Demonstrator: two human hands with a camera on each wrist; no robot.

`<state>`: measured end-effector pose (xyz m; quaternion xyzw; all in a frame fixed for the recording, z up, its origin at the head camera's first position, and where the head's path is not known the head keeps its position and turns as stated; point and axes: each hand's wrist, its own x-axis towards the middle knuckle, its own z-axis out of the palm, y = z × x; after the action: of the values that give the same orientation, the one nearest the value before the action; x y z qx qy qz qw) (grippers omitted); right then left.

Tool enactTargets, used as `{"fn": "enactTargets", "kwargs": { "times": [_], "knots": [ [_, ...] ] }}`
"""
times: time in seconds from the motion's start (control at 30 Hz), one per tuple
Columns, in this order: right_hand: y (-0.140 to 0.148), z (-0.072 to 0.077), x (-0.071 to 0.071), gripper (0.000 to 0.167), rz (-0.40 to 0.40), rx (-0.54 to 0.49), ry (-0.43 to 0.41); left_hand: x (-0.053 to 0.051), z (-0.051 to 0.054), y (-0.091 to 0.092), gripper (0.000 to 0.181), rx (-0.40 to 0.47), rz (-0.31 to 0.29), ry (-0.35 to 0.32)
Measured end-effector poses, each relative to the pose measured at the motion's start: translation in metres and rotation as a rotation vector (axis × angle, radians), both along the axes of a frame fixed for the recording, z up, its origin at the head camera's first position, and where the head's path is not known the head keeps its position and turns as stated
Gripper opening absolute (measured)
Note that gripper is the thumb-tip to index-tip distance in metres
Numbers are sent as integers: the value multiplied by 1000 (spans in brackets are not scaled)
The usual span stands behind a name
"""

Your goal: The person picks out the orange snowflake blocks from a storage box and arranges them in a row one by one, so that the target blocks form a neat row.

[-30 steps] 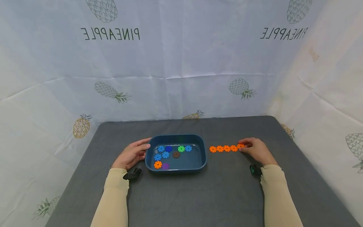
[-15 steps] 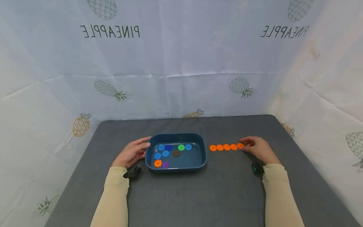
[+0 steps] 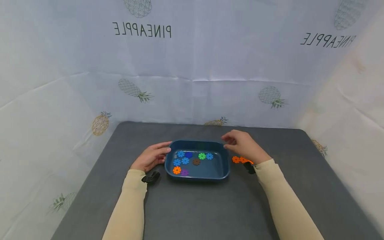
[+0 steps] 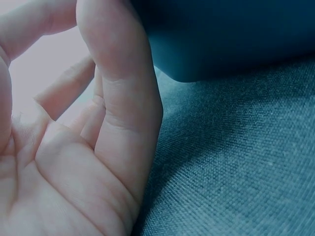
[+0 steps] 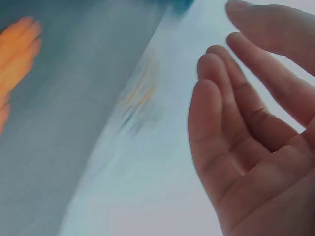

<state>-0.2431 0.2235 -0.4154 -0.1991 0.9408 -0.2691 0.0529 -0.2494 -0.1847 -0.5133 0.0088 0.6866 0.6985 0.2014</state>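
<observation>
A dark blue tray (image 3: 210, 170) sits on the grey table. My left hand (image 3: 151, 156) holds its left end, thumb at the rim; in the left wrist view a curved finger (image 4: 128, 103) lies against the tray's outer wall (image 4: 221, 39). In the tray lie notched plastic discs: several blue, one green disc (image 3: 202, 156), a brown disc (image 3: 196, 162), an orange disc (image 3: 177, 170) and a purple disc (image 3: 185, 172). Just above the tray's right rim is my right hand (image 3: 244, 145), fingers loosely bent and apart from the thumb, holding nothing. It partly hides a row of orange discs (image 3: 236, 160).
The grey table (image 3: 192, 210) extends in front of the tray. A white pineapple-print cloth (image 3: 192, 106) hangs behind it and at both sides. Each wrist wears a small black camera, the left camera (image 3: 151, 177) beside the tray.
My right hand has left the right end of the orange row and moved left to the tray's right rim. The left hand stays at the tray. The head view has shifted slightly.
</observation>
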Motion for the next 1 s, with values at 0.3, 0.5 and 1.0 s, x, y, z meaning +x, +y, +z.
{"fn": "enactTargets", "kwargs": {
  "times": [0.3,0.5,1.0],
  "knots": [
    [-115,4,-15,30,408,170,-16,-1,4,0,61,14,-12,-2],
    [-164,-10,-9,30,556,298,-33,-1,2,-2,58,69,-34,-14],
    [-195,-34,0,22,619,447,35,-1,4,-2,55,117,-34,-37]
  ]
}}
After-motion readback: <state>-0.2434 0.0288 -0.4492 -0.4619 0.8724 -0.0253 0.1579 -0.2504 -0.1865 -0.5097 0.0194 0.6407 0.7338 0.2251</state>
